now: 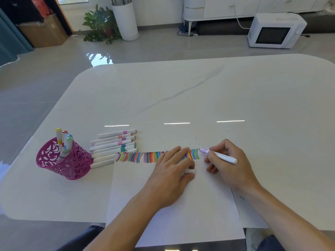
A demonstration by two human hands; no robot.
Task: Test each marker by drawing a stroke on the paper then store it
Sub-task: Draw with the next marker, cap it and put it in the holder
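Observation:
A white sheet of paper lies at the table's front edge, with a row of coloured strokes along its far edge. My right hand grips an uncapped white marker, its pale pink tip at the right end of the stroke row. My left hand rests flat on the paper over the strokes and holds a white cap with its thumb. Several capped white markers lie side by side left of the paper. A magenta lattice cup holds several markers.
The white marble table stretches far beyond the paper. On the floor behind stand a white microwave, a potted plant and a cardboard box. My knees show below the table's near edge.

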